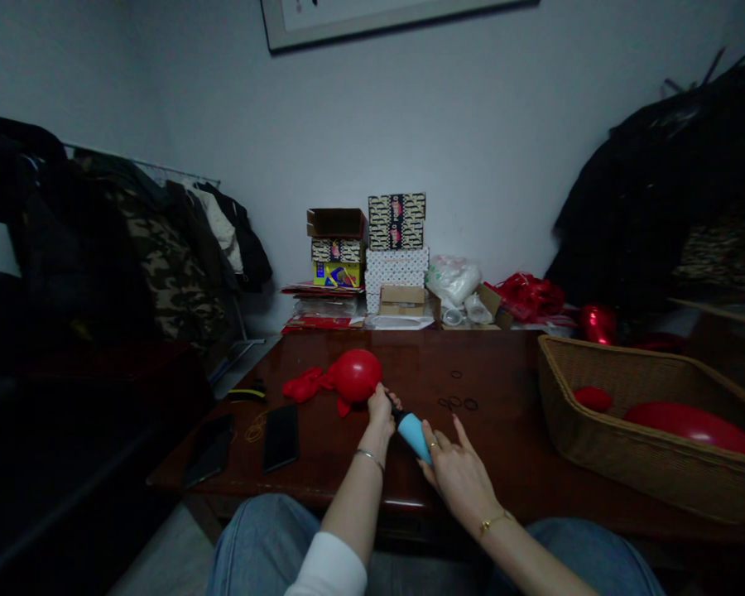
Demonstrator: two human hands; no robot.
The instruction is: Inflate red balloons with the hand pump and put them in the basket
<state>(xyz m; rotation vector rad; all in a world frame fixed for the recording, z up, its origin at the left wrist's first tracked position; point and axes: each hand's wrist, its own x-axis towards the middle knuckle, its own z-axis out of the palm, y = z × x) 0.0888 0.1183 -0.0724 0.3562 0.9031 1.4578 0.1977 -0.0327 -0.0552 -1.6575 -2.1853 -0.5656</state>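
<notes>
Red balloon (355,374), partly inflated, round, low over the desk (509,372); neck seemingly fitted on the nozzle of a slanted light-blue hand pump (413,432).

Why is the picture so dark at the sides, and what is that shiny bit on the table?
Head view: dim room light, so the coats at the left sink into shadow; the polished table reflects a soft sheen; the left hand on the red balloon and right hand on the blue pump look sharp.
</notes>
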